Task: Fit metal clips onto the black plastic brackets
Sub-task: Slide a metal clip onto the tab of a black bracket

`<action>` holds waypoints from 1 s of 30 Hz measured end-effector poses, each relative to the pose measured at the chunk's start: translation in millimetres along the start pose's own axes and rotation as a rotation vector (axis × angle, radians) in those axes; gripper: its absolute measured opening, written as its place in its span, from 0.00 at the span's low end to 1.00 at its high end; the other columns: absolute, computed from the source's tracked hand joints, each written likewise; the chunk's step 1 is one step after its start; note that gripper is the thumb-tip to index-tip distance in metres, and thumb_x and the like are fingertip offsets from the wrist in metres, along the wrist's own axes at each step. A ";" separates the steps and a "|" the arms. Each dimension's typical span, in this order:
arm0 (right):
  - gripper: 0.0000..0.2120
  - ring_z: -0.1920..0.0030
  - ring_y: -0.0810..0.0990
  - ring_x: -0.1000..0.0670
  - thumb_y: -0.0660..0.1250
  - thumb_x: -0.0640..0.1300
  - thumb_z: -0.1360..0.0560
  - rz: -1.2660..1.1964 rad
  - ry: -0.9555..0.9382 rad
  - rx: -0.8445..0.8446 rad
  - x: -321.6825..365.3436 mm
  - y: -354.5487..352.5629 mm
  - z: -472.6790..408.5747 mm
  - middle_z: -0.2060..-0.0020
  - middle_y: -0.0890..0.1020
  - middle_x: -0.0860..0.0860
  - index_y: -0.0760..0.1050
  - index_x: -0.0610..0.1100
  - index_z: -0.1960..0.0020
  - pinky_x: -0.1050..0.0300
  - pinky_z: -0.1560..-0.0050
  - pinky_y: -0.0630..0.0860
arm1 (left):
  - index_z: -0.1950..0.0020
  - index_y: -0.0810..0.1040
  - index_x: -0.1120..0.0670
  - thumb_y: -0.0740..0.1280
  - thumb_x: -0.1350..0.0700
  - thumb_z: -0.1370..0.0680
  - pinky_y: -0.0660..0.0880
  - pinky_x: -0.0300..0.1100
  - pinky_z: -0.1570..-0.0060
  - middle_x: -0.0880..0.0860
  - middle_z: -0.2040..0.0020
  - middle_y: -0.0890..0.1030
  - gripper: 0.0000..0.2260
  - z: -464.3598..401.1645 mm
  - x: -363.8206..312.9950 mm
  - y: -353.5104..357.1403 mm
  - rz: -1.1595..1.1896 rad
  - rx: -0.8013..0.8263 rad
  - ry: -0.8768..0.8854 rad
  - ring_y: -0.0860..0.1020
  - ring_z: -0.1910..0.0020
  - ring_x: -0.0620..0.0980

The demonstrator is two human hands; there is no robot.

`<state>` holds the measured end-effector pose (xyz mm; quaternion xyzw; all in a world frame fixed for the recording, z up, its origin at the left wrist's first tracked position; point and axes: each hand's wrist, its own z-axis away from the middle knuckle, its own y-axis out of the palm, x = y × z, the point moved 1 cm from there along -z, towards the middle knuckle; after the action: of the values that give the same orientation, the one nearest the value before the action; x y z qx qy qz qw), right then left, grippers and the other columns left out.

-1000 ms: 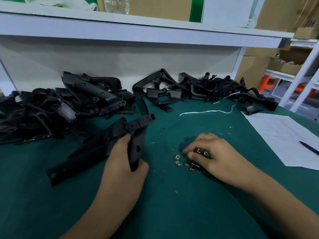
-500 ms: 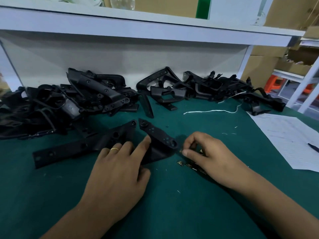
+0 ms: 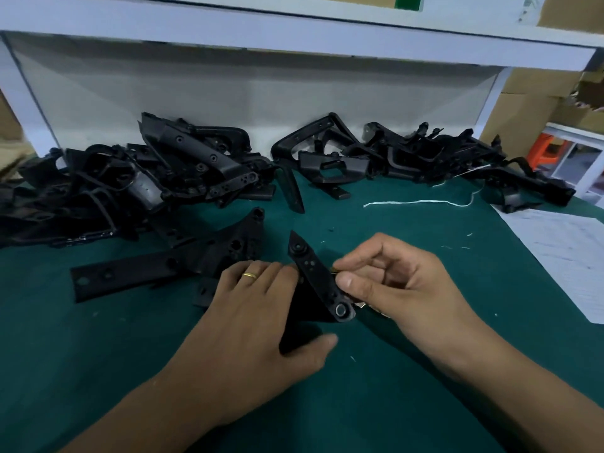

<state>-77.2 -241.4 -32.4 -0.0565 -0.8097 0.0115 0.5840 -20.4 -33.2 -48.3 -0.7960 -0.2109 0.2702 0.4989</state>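
Observation:
A black plastic bracket (image 3: 315, 276) with several holes stands tilted on the green mat, its round end low at the right. My left hand (image 3: 261, 322), wearing a gold ring, grips its lower body, fingers on top and thumb underneath. My right hand (image 3: 392, 282) pinches a small brass-coloured metal clip (image 3: 335, 269) against the bracket's right edge. Loose metal clips (image 3: 362, 305) lie on the mat, mostly hidden under my right hand. A long flat black bracket (image 3: 157, 266) rests just left of my left hand.
Two heaps of black brackets sit along the back wall, one at left (image 3: 130, 181) and one at right (image 3: 408, 158). A white string (image 3: 418, 202) lies on the green mat (image 3: 98, 354). A paper sheet (image 3: 562, 253) covers the right side. A white shelf (image 3: 294, 31) overhangs.
My left hand has stood the bracket up and drawn it nearer. My right hand lifted from the clip pile with a clip and brought it to the bracket's edge.

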 end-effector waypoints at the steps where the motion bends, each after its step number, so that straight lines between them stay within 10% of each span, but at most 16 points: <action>1: 0.05 0.57 0.84 0.48 0.75 0.38 0.26 -0.020 -0.001 0.011 0.6 1.1 0.2 0.56 0.86 0.42 0.84 0.42 0.50 0.61 0.52 0.80 | 0.47 0.66 0.43 0.56 0.25 0.24 0.61 0.42 0.32 0.38 0.51 0.70 0.22 -0.1 -1.0 -1.5 0.014 -0.038 0.003 0.66 0.46 0.40; 30: 0.11 0.61 0.87 0.43 0.76 0.32 0.31 -0.048 -0.040 -0.082 1.1 11.3 -1.3 0.59 0.87 0.37 0.82 0.32 0.50 0.57 0.56 0.84 | 0.45 0.70 0.48 0.64 0.39 0.31 0.55 0.56 0.21 0.42 0.52 0.75 0.20 0.7 -5.2 -0.2 0.001 -0.063 0.088 0.75 0.42 0.46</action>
<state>-75.4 -230.1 -31.8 -0.0604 -0.8222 -0.0345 0.5649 -24.8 -35.8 -47.2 -0.8224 -0.1969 0.2286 0.4824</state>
